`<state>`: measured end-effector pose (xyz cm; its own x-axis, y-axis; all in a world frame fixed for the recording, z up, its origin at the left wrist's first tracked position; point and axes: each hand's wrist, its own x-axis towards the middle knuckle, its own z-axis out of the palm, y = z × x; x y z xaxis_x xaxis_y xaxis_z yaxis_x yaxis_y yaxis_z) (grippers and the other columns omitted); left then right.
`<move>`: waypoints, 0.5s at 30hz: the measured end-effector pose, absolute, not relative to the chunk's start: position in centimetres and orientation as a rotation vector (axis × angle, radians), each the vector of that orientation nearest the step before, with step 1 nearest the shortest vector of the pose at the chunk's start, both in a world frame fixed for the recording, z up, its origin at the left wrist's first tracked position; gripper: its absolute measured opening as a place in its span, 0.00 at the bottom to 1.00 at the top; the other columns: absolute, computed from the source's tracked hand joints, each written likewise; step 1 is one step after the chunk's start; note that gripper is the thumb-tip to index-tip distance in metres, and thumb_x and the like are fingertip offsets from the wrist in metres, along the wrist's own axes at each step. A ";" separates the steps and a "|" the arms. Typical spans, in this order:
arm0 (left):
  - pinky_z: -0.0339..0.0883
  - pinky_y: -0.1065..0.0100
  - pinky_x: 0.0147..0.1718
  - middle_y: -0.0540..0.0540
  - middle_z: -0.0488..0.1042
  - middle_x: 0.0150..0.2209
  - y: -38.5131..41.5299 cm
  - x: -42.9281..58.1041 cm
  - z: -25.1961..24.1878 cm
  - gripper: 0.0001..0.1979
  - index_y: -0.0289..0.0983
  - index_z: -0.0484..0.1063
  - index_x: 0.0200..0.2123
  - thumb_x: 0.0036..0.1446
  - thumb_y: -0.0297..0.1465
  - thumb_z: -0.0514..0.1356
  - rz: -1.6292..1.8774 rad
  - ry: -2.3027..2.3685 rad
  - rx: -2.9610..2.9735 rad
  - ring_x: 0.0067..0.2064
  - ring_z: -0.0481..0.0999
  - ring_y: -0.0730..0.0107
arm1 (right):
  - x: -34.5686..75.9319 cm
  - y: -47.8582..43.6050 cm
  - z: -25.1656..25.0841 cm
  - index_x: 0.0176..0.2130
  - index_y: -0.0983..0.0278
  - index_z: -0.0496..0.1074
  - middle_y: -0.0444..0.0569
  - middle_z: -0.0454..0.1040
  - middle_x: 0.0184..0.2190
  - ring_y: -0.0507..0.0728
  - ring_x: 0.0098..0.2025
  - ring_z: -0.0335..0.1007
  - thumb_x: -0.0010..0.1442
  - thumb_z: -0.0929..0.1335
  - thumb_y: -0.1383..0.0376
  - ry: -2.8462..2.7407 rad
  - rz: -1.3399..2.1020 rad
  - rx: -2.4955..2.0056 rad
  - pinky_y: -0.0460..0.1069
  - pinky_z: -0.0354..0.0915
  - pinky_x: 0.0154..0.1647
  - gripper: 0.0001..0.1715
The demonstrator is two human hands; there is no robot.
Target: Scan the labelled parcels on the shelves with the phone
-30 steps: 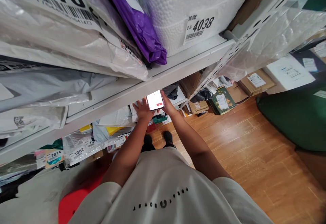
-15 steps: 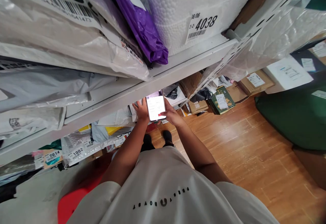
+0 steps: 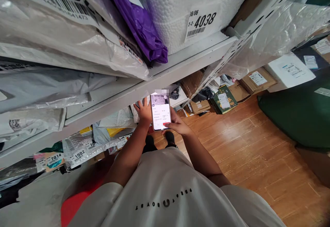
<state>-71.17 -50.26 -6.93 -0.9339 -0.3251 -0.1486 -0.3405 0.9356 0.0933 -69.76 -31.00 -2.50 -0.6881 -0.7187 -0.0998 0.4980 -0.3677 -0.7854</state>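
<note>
A smartphone [image 3: 161, 115] with a lit screen is in my right hand [image 3: 177, 122], whose thumb rests by a red button low on the screen. The screen's upper part shows a barcode label, with lines of text below it. My left hand [image 3: 144, 111] is just left of the phone, under the shelf edge, its fingers spread. Whether its fingertips touch the pale plastic parcels [image 3: 117, 117] beside them, I cannot tell.
The upper shelf [image 3: 190, 60] bears plastic mailers [image 3: 77, 44], a purple bag [image 3: 144, 27] and a white bubble-wrapped parcel [image 3: 201, 0] marked 4038. Boxes, including a green one [image 3: 223, 99], lie along the floor at right. A large green bag [image 3: 296, 117] and red object [image 3: 77, 199] stand nearby.
The phone and my right hand have moved slightly down and right, towards my body. A barcode label now shows on the upper screen. My left hand has hardly moved.
</note>
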 end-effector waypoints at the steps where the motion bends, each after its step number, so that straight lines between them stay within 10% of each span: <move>1: 0.35 0.35 0.68 0.46 0.51 0.73 -50.3 -71.1 -7.1 0.26 0.45 0.62 0.69 0.69 0.34 0.48 0.137 2.995 -0.493 0.71 0.43 0.38 | -69.6 -30.9 -2.5 0.66 0.51 0.51 0.53 0.69 0.60 0.62 0.43 0.76 0.52 0.76 0.63 1.084 -2.092 -0.323 0.54 0.78 0.29 0.51; 7: 0.36 0.32 0.67 0.43 0.52 0.72 -49.3 -72.0 -6.6 0.24 0.45 0.65 0.67 0.70 0.35 0.49 0.135 2.978 -0.560 0.71 0.44 0.36 | -68.0 -28.9 -3.4 0.67 0.51 0.54 0.52 0.72 0.58 0.59 0.37 0.76 0.50 0.75 0.64 1.001 -2.133 -0.227 0.51 0.76 0.25 0.51; 15: 0.53 0.53 0.66 0.36 0.66 0.63 -43.3 -80.6 -1.2 0.30 0.36 0.67 0.64 0.63 0.42 0.63 0.367 3.159 -0.090 0.65 0.61 0.44 | -65.9 -24.6 -5.2 0.66 0.51 0.57 0.49 0.76 0.45 0.59 0.33 0.76 0.47 0.75 0.60 0.890 -2.230 -0.098 0.49 0.72 0.19 0.51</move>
